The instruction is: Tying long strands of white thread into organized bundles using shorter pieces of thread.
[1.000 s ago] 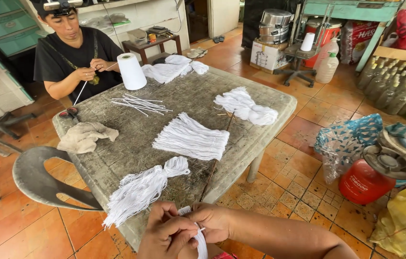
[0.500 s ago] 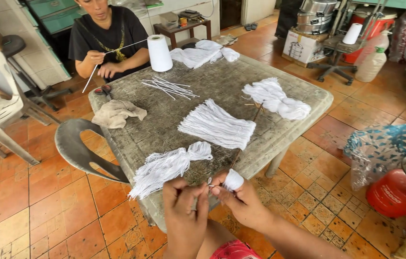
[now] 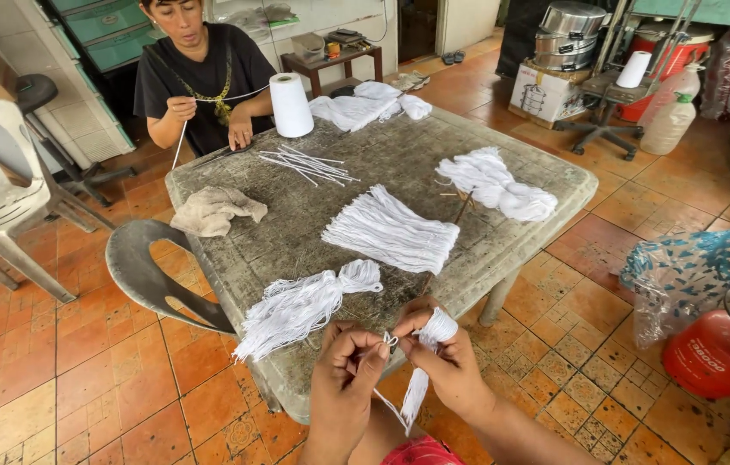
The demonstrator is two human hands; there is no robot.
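Note:
My right hand (image 3: 449,366) grips a bundle of white string (image 3: 432,343) whose loose strands hang down toward my lap. My left hand (image 3: 349,370) pinches a thin white tie string (image 3: 389,341) at the bundle's top; both hands meet just off the near edge of the weathered grey table (image 3: 296,232). A tied white tassel (image 3: 300,306) lies on the table right in front of my hands. Farther out lie a flat fan of cut strings (image 3: 391,228) and a heap of white yarn (image 3: 494,182).
A person in a black shirt (image 3: 201,73) sits across the table pulling thread from a white cone spool (image 3: 290,105). Short cut strings (image 3: 306,164), a beige rag (image 3: 214,209), grey chair (image 3: 145,275), white chair (image 3: 3,198), red gas cylinder (image 3: 714,353) on the tiled floor.
My hands rose from my lap to the table edge; the bundle now hangs from my right hand with the tie pinched at its top. The view shifted left. The person opposite keeps drawing thread.

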